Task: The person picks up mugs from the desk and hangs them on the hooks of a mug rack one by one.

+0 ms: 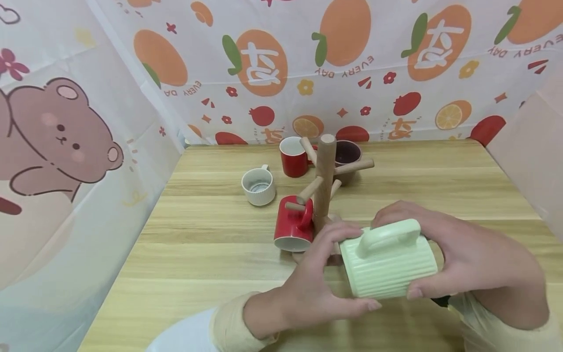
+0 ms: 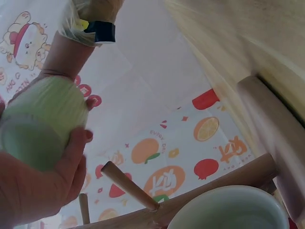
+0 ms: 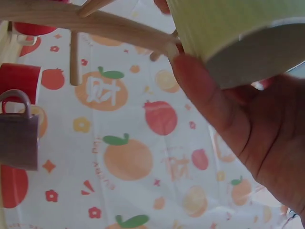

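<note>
Seemingly wooden table, hands round mug

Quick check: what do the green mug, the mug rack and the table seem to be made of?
Green mug: probably glazed ceramic, though plastic isn't excluded; soft sheen on its ribbed wall.
Mug rack: apparently bare wood, matte; tan, with hardly any shine.
Table: wood or wood-look laminate, smooth-looking; long grain streaks suit both.

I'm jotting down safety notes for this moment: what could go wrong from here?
The green mug, held up between the left hand and right hand, might slip and drop onto the table. Moved nearer, it could bump the wooden rack or jolt the red mug hanging there.
</note>
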`<state>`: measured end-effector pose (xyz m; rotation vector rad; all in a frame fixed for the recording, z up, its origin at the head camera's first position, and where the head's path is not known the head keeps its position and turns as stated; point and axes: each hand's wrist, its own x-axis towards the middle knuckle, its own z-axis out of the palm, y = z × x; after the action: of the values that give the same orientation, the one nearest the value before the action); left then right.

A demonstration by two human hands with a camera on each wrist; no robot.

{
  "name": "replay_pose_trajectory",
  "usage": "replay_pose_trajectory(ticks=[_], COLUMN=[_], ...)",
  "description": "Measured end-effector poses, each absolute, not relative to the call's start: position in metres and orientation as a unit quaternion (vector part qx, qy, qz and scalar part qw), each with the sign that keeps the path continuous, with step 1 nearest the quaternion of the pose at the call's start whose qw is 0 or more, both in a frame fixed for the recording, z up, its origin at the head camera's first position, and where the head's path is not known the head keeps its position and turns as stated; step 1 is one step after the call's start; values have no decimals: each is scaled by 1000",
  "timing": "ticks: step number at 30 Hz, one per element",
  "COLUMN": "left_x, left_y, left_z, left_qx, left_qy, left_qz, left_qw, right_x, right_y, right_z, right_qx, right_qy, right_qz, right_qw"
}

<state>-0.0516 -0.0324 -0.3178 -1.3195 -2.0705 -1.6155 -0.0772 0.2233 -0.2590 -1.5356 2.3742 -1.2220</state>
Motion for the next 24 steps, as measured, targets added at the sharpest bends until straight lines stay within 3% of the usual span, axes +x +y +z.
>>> replay_pose_trajectory(ticks=[5,14,20,24], left_x=[-49,-55,-60,-64], left_y=[-32,-34,-38,-41], left_z=[-321,-323,-325,-326], left_qx=[-422,-402,-358,-326], left_qy=[-764,-851,-891,-915], left_qz=[-487,-333,-262,-211], left_qw=[20,-66,-95,-109], right_x=[-91,-105,-117,-124], right_y=[225,223,215,211], right_z=[-266,-279,-288,-296], right_qx=[-505,-474,-413,-394], right_qy=[765,785,794,808], right_qz=[-386,-345,-350,-339], right_qw=[101,199,274,278])
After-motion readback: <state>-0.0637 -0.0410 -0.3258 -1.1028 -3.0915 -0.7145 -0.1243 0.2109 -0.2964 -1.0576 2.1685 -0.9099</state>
